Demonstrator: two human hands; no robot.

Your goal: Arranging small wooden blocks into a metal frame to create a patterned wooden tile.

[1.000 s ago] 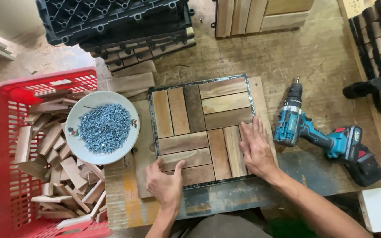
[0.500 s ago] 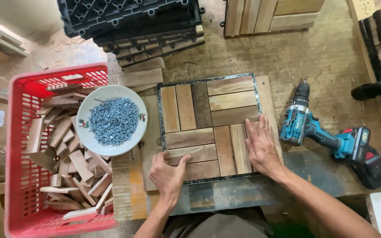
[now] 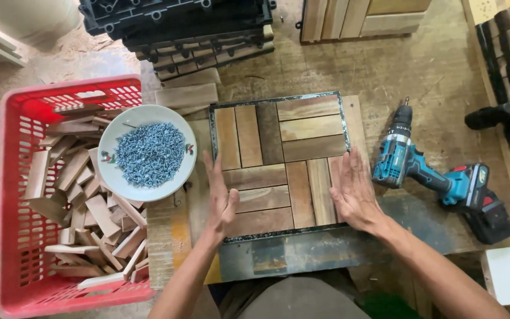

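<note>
- A square wooden tile (image 3: 278, 162) made of slats in a basket-weave pattern, edged by a dark frame, lies flat on the workbench (image 3: 302, 254) in the middle of the view.
- The left hand (image 3: 221, 198) stands on edge against the tile's left side, fingers straight and held together, pointing to the far side; the palm faces the tile and grips nothing.
- The right hand (image 3: 354, 192) lies open at the tile's right edge, fingers spread a little and pointing far; it rests on the near right slats and holds nothing.
- Between the two hands sit the tile's near slats, three laid crosswise on the left and upright ones on the right.
- A white bowl (image 3: 110, 147) heaped with grey screws (image 3: 150, 155) sits just left of the tile, overlapping the right rim of a red plastic crate (image 3: 13, 236).
- The crate is full of loose short wooden offcuts (image 3: 81, 207) lying at all angles.
- A teal cordless drill (image 3: 438, 177) with a black and red battery lies on its side to the right of the tile, near the right hand but not touching it, its bit pointing far.
- A stack of black plastic grid bases (image 3: 178, 23) sits at the far side, beyond the tile, with a few plain wood blocks (image 3: 187, 94) just in front of it.
</note>
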